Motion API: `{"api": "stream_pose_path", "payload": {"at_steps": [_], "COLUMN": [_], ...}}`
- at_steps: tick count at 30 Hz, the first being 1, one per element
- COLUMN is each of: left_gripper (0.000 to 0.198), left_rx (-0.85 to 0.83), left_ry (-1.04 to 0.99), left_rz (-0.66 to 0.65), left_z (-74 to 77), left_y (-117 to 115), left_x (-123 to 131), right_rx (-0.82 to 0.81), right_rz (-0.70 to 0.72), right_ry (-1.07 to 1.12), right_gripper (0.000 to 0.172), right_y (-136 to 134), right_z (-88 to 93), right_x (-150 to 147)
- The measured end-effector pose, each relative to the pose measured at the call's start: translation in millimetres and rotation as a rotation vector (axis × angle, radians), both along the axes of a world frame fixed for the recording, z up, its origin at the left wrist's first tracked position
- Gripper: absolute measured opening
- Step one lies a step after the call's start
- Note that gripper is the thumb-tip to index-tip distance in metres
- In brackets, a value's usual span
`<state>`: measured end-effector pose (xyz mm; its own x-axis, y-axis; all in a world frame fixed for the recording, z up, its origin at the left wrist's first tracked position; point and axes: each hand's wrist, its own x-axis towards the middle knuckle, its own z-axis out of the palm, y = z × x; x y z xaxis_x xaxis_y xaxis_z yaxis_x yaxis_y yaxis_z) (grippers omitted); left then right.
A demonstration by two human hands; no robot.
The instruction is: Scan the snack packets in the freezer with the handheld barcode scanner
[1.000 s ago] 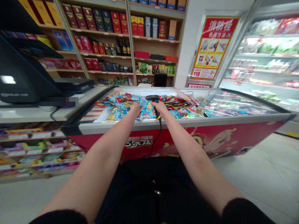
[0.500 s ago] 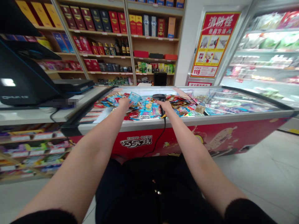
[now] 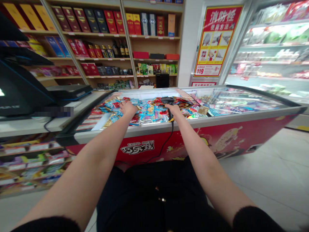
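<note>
Barcode scanner [image 3: 169, 101] in closed fingers of right hand [image 3: 175, 109], left hand [image 3: 127, 109] on snack packets [image 3: 147, 114], fingers' hold unclear

A pixelated strip [image 3: 53, 111] blurring part of the counter [image 3: 24, 127], our right hand [image 3: 174, 109] hiding the barcode scanner's [image 3: 168, 100] grip, snack packets [image 3: 147, 113] too small to read, a POS terminal [image 3: 19, 93] cut off by the left edge

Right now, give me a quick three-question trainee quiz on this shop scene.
1. Does the right hand or the left hand grip the scanner?
2. True or false: the left hand rests on the packets in the freezer.
3. Which number is printed near the bottom of the red poster: A) 110, B) 119, or C) 911?

Key: 1. Right hand. 2. True. 3. B.
</note>
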<state>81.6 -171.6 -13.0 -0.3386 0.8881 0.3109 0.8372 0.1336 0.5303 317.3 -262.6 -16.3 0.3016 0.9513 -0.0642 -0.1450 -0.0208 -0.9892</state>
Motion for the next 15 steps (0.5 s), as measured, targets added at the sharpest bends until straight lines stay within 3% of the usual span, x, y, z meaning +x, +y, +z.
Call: {"api": "stream_pose_path", "payload": {"at_steps": [9,15], "left_gripper": [0.032,0.026], "left_rx": [-0.047,-0.155], "left_ry": [0.020,-0.067], "left_rz": [-0.306,-0.379], "left_z": [-11.8,-27.0], "left_y": [-4,-8], "left_x": [80,121], "right_rx": [-0.009,-0.039], "right_rz": [-0.086,-0.084], "right_ry": [0.003,-0.020], "right_gripper": [0.019,0.029], "right_y": [-7,-8], "right_z": [-3.4,-11.4], "right_x": [25,33]}}
